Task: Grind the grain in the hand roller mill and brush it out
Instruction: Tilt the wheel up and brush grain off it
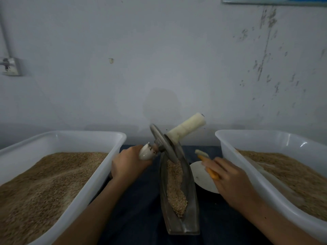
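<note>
Here, no readable writing; two white tubs (113,138) hold grain. Crushed grain (176,190) fills the mill's trough (192,200) between them. Left hand (128,164) grips the roller handle (146,153); right hand (230,177) holds a yellow brush (209,171)

Stained wall (159,59), dark cloth (139,200)

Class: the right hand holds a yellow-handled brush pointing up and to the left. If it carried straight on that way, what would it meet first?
Probably the mill's roller wheel; the right hand aims its brush there, though depth is unclear.
</note>
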Motion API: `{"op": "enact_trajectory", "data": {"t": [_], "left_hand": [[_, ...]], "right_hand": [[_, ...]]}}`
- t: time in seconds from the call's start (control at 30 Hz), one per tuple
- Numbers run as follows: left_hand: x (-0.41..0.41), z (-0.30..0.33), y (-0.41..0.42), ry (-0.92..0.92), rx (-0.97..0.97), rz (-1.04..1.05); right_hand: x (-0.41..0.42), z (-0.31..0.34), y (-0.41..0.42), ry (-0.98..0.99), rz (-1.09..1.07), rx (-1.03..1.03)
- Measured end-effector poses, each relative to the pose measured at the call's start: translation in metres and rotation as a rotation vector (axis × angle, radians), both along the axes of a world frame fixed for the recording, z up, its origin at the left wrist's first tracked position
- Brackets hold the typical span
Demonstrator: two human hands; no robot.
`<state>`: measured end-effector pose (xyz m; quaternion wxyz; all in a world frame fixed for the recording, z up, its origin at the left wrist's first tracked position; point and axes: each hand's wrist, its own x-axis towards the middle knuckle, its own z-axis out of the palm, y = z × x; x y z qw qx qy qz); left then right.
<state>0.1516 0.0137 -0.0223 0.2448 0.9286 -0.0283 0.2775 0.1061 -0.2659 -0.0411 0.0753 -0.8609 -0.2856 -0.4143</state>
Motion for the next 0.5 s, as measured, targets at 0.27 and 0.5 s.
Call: {"op": "enact_trajectory", "data": {"t": [0.27,0.5], "left_hand": [[-0.003,0.012,-0.001,-0.055,-0.077,0.022],[-0.003,0.012,-0.003,-0.062,-0.086,0.072]], "right_hand": [[0.028,0.019,0.046,0.213,0.213,0.412],[0.048,0.024,0.068,0.48,0.103,0.479]]}}
